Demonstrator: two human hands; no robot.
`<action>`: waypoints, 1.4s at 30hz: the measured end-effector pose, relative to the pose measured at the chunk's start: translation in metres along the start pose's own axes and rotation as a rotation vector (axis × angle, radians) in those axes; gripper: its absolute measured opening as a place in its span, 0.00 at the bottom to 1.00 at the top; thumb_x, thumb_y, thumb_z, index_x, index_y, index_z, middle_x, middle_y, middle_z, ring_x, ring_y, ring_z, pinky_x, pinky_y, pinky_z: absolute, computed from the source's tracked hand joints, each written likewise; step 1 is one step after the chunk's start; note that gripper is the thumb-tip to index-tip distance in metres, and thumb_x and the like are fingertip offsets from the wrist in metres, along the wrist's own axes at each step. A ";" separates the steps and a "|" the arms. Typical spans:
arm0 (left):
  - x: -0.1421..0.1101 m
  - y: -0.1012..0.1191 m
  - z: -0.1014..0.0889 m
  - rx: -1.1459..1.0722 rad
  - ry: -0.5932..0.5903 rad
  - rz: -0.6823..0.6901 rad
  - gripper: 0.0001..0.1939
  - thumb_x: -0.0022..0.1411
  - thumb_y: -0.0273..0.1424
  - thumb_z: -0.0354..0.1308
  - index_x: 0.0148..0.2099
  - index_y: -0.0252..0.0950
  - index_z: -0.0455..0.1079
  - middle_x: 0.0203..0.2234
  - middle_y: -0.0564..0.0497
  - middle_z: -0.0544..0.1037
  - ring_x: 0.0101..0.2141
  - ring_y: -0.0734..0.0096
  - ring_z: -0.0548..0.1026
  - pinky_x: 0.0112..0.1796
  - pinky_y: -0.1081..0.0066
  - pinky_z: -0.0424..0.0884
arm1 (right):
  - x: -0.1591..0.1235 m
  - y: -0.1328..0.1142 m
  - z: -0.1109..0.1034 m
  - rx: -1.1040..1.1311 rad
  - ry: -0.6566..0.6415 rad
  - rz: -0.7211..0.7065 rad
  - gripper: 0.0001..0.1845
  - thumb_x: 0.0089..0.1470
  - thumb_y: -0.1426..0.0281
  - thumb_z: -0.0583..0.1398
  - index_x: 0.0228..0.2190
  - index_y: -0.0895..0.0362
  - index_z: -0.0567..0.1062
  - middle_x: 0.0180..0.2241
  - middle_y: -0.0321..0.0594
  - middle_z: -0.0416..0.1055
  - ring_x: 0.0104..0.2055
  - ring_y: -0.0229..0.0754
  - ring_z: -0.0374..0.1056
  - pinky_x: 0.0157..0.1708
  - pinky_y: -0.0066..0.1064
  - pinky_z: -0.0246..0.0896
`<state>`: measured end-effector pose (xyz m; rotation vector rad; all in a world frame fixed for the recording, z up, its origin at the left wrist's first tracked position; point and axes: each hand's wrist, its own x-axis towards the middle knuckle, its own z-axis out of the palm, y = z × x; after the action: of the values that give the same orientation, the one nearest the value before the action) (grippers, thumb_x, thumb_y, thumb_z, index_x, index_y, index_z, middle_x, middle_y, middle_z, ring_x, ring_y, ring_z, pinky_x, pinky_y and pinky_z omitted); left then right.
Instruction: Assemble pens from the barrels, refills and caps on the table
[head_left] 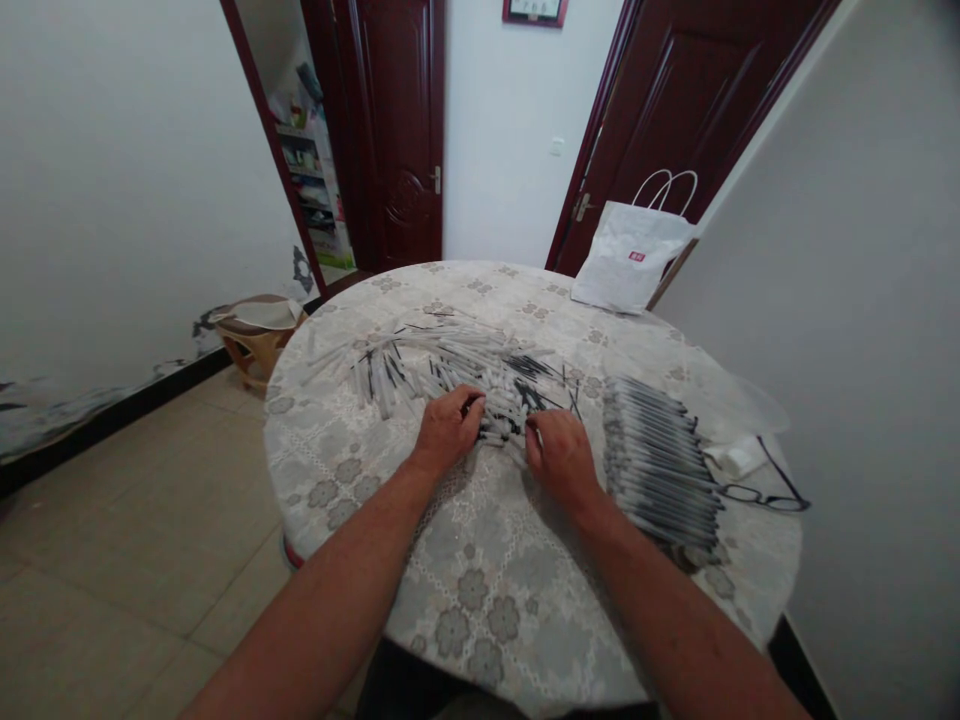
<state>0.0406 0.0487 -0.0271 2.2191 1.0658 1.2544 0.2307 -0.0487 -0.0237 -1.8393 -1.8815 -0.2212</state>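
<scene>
Over the middle of the table, my left hand (448,428) has its fingers curled together at the left side of a heap of short whitish and black pieces (504,405). My right hand (562,455) is closed in the same way at the heap's right side. Whatever lies between the fingers of either hand is too small or hidden to make out. Beyond the hands spread loose whitish tubes (457,345), with thin black sticks (529,367) among them. To the right of my right hand, many slim pen-like sticks with dark ends (660,455) lie side by side in a stack.
A patterned cloth covers the round table (480,610). Black-framed glasses (765,498) and a small white packet (739,457) lie by the right edge. At the back right stands a white paper bag (630,255). A wooden stool (259,335) is beyond the left edge.
</scene>
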 end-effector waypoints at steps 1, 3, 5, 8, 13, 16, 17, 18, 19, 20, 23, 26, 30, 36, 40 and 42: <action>-0.001 0.003 0.000 -0.057 -0.029 -0.018 0.11 0.69 0.35 0.54 0.42 0.39 0.77 0.35 0.49 0.83 0.38 0.65 0.80 0.44 0.67 0.72 | 0.000 0.002 -0.002 0.047 0.063 0.037 0.12 0.67 0.68 0.53 0.40 0.57 0.76 0.40 0.47 0.74 0.47 0.49 0.66 0.52 0.39 0.57; -0.001 0.008 0.001 -0.189 -0.092 -0.079 0.12 0.69 0.38 0.55 0.42 0.38 0.77 0.33 0.50 0.82 0.36 0.66 0.80 0.42 0.68 0.73 | 0.000 0.003 -0.006 0.174 0.187 0.134 0.13 0.67 0.65 0.52 0.41 0.57 0.74 0.40 0.47 0.75 0.46 0.48 0.68 0.50 0.38 0.61; -0.001 0.013 0.002 -0.340 -0.163 -0.173 0.14 0.67 0.40 0.57 0.44 0.37 0.78 0.33 0.50 0.83 0.33 0.67 0.79 0.37 0.69 0.73 | -0.001 0.000 -0.007 0.313 0.255 0.223 0.13 0.67 0.62 0.53 0.42 0.56 0.73 0.39 0.45 0.75 0.43 0.46 0.70 0.47 0.36 0.64; 0.001 0.018 0.001 -0.549 -0.286 -0.313 0.18 0.65 0.44 0.60 0.48 0.36 0.77 0.29 0.50 0.81 0.22 0.73 0.73 0.24 0.73 0.68 | -0.004 -0.009 -0.006 0.465 0.200 0.203 0.12 0.66 0.61 0.56 0.41 0.55 0.74 0.36 0.41 0.76 0.38 0.43 0.72 0.43 0.32 0.66; 0.003 0.018 -0.001 -0.753 -0.279 -0.430 0.18 0.63 0.46 0.61 0.42 0.34 0.74 0.22 0.53 0.75 0.19 0.75 0.71 0.20 0.76 0.66 | 0.001 -0.005 0.002 0.396 0.131 0.038 0.13 0.67 0.66 0.54 0.43 0.57 0.76 0.40 0.44 0.77 0.42 0.43 0.71 0.46 0.32 0.64; 0.006 0.015 0.000 -0.852 -0.182 -0.483 0.18 0.62 0.46 0.62 0.38 0.35 0.70 0.26 0.51 0.78 0.24 0.70 0.77 0.21 0.76 0.70 | 0.008 0.017 0.004 0.099 0.132 0.074 0.14 0.66 0.70 0.54 0.48 0.60 0.76 0.45 0.50 0.76 0.50 0.48 0.68 0.52 0.37 0.61; 0.006 0.014 0.000 -0.885 -0.151 -0.499 0.17 0.62 0.46 0.63 0.38 0.35 0.69 0.27 0.50 0.78 0.26 0.69 0.78 0.21 0.75 0.71 | 0.010 0.024 0.004 -0.018 0.099 0.105 0.14 0.66 0.71 0.55 0.48 0.60 0.76 0.45 0.51 0.75 0.50 0.50 0.67 0.52 0.38 0.60; 0.007 0.013 0.001 -0.921 -0.123 -0.515 0.17 0.62 0.45 0.63 0.39 0.36 0.68 0.29 0.50 0.79 0.27 0.68 0.79 0.21 0.75 0.71 | 0.011 0.030 0.005 -0.125 0.050 0.139 0.13 0.65 0.71 0.56 0.47 0.60 0.77 0.45 0.52 0.75 0.51 0.52 0.66 0.52 0.39 0.59; 0.008 0.013 0.002 -0.956 -0.098 -0.532 0.17 0.62 0.45 0.63 0.39 0.36 0.67 0.30 0.50 0.79 0.27 0.66 0.80 0.21 0.74 0.72 | 0.011 0.035 0.005 -0.215 -0.005 0.174 0.12 0.65 0.70 0.57 0.45 0.60 0.78 0.44 0.52 0.75 0.50 0.53 0.65 0.51 0.40 0.59; 0.009 0.012 0.002 -0.985 -0.079 -0.550 0.18 0.61 0.45 0.63 0.40 0.36 0.66 0.30 0.49 0.80 0.28 0.65 0.81 0.21 0.74 0.73 | 0.012 0.037 0.005 -0.284 -0.058 0.202 0.12 0.65 0.69 0.57 0.42 0.60 0.79 0.43 0.53 0.75 0.49 0.53 0.65 0.49 0.40 0.59; 0.010 0.012 0.003 -1.027 -0.057 -0.579 0.18 0.62 0.46 0.61 0.40 0.37 0.63 0.32 0.48 0.81 0.29 0.63 0.82 0.22 0.72 0.75 | 0.013 0.034 0.006 -0.386 -0.175 0.238 0.14 0.66 0.65 0.56 0.39 0.60 0.80 0.42 0.54 0.74 0.49 0.54 0.65 0.45 0.39 0.59; 0.011 0.011 0.004 -1.041 -0.063 -0.580 0.17 0.64 0.45 0.59 0.41 0.38 0.61 0.33 0.47 0.82 0.31 0.61 0.83 0.23 0.70 0.76 | 0.014 0.027 0.008 -0.407 -0.229 0.244 0.16 0.67 0.64 0.55 0.40 0.61 0.79 0.42 0.55 0.74 0.49 0.53 0.66 0.44 0.38 0.58; 0.010 0.010 0.005 -1.035 -0.076 -0.557 0.17 0.64 0.44 0.59 0.41 0.37 0.61 0.34 0.46 0.82 0.32 0.60 0.83 0.26 0.68 0.78 | 0.015 0.023 0.009 -0.410 -0.258 0.270 0.15 0.67 0.66 0.54 0.42 0.61 0.78 0.42 0.54 0.75 0.48 0.52 0.69 0.44 0.37 0.60; 0.008 0.011 0.004 -0.982 -0.087 -0.508 0.16 0.60 0.38 0.64 0.45 0.36 0.64 0.35 0.47 0.81 0.33 0.61 0.83 0.30 0.66 0.80 | 0.014 0.027 0.013 -0.422 -0.264 0.300 0.14 0.66 0.69 0.53 0.40 0.62 0.78 0.40 0.55 0.76 0.45 0.51 0.73 0.41 0.36 0.63; 0.008 0.011 0.005 -0.952 -0.104 -0.497 0.14 0.61 0.37 0.64 0.43 0.34 0.69 0.37 0.46 0.80 0.35 0.61 0.82 0.32 0.65 0.80 | 0.013 0.028 0.016 -0.430 -0.242 0.296 0.14 0.67 0.70 0.52 0.40 0.61 0.77 0.41 0.55 0.76 0.45 0.51 0.73 0.40 0.35 0.63; 0.008 0.010 0.006 -0.949 -0.102 -0.497 0.14 0.61 0.38 0.64 0.42 0.34 0.70 0.37 0.45 0.80 0.36 0.60 0.82 0.33 0.65 0.80 | 0.012 0.028 0.016 -0.429 -0.229 0.306 0.13 0.66 0.70 0.53 0.40 0.61 0.76 0.41 0.54 0.76 0.44 0.51 0.73 0.38 0.33 0.62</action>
<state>0.0527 0.0482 -0.0194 1.1946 0.6864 1.0746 0.2545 -0.0281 -0.0385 -2.5077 -1.7611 -0.3394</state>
